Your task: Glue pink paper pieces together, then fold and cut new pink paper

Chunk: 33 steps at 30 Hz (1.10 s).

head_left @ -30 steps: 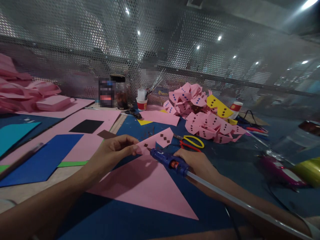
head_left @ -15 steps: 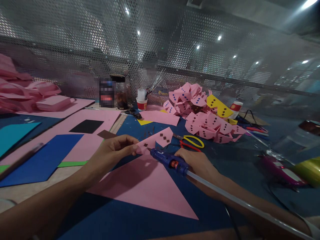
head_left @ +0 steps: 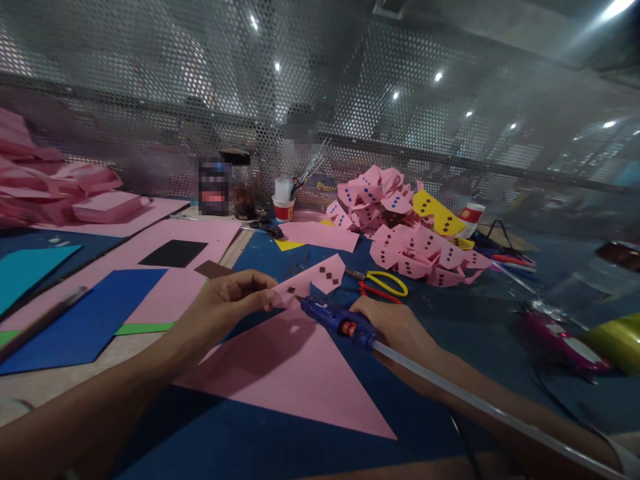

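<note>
Perforated wall [head_left: 360,93], blue tabletop [head_left: 240,440], glue gun [head_left: 323,315]

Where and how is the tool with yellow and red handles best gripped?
Probably by the yellow handle, from the right: the metal end points left and the handle curves out rightward, less crowded than the red handle near the right hand.
</note>
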Each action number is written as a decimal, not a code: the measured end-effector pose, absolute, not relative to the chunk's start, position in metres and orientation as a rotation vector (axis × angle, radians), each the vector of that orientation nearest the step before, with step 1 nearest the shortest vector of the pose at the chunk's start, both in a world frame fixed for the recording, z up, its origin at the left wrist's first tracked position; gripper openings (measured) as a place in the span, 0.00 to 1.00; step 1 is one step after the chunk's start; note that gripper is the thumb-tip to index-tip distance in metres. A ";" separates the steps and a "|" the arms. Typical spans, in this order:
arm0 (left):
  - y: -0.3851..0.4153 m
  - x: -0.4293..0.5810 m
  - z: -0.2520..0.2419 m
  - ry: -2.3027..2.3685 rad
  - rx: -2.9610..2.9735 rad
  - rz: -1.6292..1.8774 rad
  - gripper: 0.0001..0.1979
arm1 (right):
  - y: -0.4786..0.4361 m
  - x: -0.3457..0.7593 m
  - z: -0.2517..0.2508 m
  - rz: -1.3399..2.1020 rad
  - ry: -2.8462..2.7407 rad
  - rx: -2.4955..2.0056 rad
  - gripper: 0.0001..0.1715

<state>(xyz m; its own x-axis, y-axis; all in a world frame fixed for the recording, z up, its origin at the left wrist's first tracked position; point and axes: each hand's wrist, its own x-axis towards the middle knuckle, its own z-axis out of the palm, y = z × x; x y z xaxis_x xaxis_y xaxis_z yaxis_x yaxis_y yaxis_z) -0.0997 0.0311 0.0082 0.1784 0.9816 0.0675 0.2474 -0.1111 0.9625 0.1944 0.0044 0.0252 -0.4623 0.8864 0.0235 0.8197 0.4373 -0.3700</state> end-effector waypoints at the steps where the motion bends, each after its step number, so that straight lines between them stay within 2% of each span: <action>1: 0.031 -0.099 0.009 1.222 1.543 1.012 0.13 | 0.004 0.194 0.026 0.458 -2.476 -1.490 0.07; 11: 0.032 -0.099 0.007 1.217 1.546 1.012 0.13 | 0.009 0.196 0.014 0.414 -2.493 -1.444 0.07; 19: 0.032 -0.098 0.008 1.201 1.518 1.033 0.13 | 0.005 0.193 0.020 0.415 -2.490 -1.529 0.08; 27: 0.032 -0.097 0.009 1.222 1.537 1.018 0.12 | 0.001 0.195 0.025 0.414 -2.477 -1.423 0.07; 33: 0.032 -0.098 0.008 1.195 1.492 1.033 0.12 | 0.008 0.196 0.012 0.328 -2.461 -1.435 0.08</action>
